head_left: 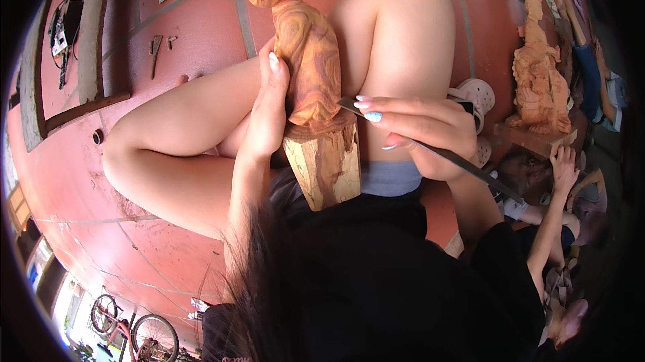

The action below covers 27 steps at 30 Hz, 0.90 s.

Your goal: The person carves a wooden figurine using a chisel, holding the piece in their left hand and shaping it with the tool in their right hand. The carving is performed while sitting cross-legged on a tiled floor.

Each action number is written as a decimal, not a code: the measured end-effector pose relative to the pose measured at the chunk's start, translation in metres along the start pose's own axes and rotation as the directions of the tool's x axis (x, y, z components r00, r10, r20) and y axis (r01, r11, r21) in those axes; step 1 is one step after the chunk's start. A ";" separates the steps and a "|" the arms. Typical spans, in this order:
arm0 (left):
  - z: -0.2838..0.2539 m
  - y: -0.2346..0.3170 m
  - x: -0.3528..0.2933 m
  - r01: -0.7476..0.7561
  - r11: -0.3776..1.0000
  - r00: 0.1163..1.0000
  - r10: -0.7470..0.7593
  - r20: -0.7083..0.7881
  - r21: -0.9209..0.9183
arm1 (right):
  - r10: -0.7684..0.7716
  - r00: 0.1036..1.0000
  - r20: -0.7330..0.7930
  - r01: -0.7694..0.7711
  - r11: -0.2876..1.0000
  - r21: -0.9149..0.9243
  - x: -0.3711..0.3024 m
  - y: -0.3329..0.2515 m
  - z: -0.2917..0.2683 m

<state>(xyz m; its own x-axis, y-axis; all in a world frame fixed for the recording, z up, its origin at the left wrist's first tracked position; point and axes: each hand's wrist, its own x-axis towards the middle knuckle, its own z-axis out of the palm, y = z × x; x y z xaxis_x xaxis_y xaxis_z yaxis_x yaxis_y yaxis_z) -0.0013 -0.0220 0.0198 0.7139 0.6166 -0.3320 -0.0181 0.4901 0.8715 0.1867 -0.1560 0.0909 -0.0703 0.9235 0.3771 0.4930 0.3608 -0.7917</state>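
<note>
A carved wooden figure (pixel 308 59) with swirling brown grain lies tilted across my lap, its round head toward the far side. Its uncarved, pale block base (pixel 326 164) points back at my body. My left hand (pixel 269 106) is closed around the figure's left side, thumb lying along the carving. Between the fingers of my right hand (pixel 437 130) is a long, flat, dark metal chisel (pixel 463 168). The tip of the chisel meets or nearly meets the figure's lower right edge, just above the base; exact contact cannot be made out.
Red floor tiles (pixel 188 46) surround my bare legs. Another carved wooden statue (pixel 539 79) stands at the right, with a co-worker's hand (pixel 563 167) at its base. Pale clogs (pixel 478 96) lie beyond my right hand. A wooden frame (pixel 91 46) and a bicycle (pixel 134 335) are at the left.
</note>
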 end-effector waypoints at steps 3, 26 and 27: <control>0.001 -0.004 -0.006 -0.005 0.998 1.000 0.005 -0.005 -0.063 | 0.055 0.996 -0.074 -0.051 0.997 0.055 -0.005 -0.005 -0.004; -0.011 0.009 -0.005 0.048 0.982 0.997 -0.036 0.069 -0.184 | 0.005 1.000 0.008 -0.005 0.999 -0.035 0.015 -0.005 0.006; -0.011 0.010 -0.005 0.045 0.983 0.997 -0.035 0.063 -0.178 | -0.003 1.000 0.019 0.004 1.000 -0.024 0.018 -0.004 0.007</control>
<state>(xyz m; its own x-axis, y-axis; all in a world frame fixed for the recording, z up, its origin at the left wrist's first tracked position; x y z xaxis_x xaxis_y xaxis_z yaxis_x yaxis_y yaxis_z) -0.0124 -0.0136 0.0265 0.7568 0.5592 -0.3384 -0.1097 0.6192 0.7776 0.1777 -0.1399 0.0978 -0.0887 0.9247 0.3701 0.5136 0.3608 -0.7785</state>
